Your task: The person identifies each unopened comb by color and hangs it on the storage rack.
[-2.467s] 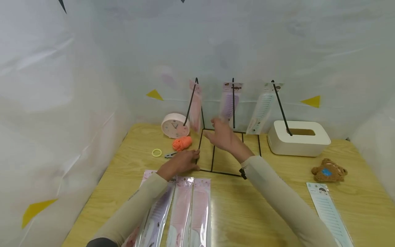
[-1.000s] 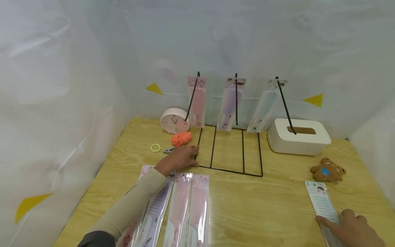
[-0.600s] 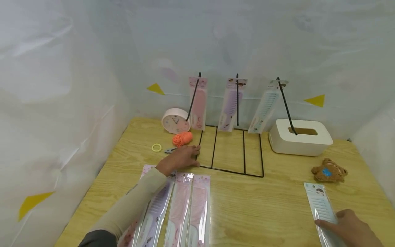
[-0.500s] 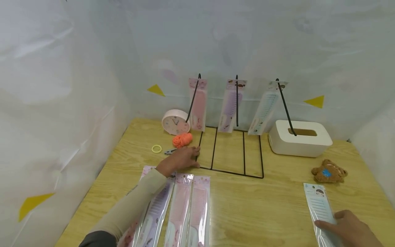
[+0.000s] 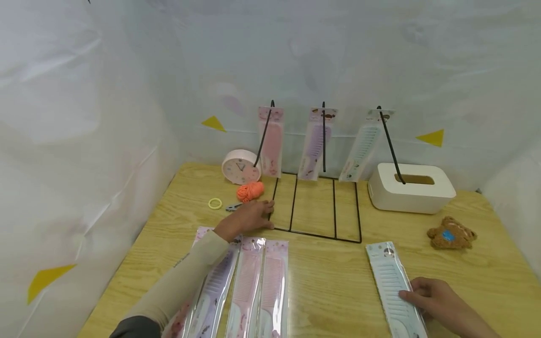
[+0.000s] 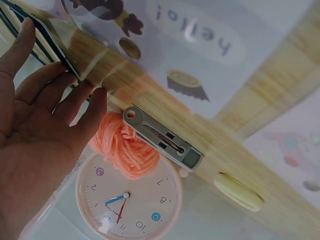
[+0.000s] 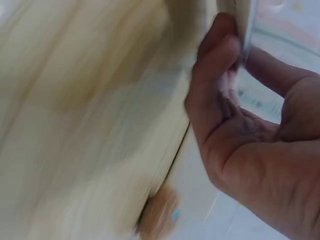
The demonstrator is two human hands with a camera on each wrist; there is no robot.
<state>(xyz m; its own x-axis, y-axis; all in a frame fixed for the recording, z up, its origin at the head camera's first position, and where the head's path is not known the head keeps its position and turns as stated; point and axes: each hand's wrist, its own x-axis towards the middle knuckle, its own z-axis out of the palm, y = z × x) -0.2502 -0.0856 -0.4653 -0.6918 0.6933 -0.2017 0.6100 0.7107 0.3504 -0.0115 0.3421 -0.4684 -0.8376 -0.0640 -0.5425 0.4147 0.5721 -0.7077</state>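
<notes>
My right hand (image 5: 439,303) pinches a pale green comb in clear packaging (image 5: 390,281) by its right edge, thumb on top and curled fingers beneath, over the table's right part. In the right wrist view the pack's edge sits between thumb and fingers. My left hand (image 5: 247,218) rests with relaxed, fairly straight fingers at the left side of a black wire rack (image 5: 313,234). From the rack's hooks hang a packaged pink comb (image 5: 271,145), a purple comb (image 5: 314,143) and a green comb (image 5: 362,150). Several packaged combs (image 5: 274,281) lie at front left.
Left of the rack are a pink clock (image 5: 241,166), orange yarn (image 5: 250,191), a grey clipper (image 6: 162,140) and a yellow ring (image 5: 214,203). A white tissue box (image 5: 412,202) stands back right, under the right hook's tip. Nearer lies a brown plush bear (image 5: 451,234).
My right hand has gone from the hanging purple comb to the green packaged comb at right, gripped it, and brought it left. My left hand has stayed at the rack.
</notes>
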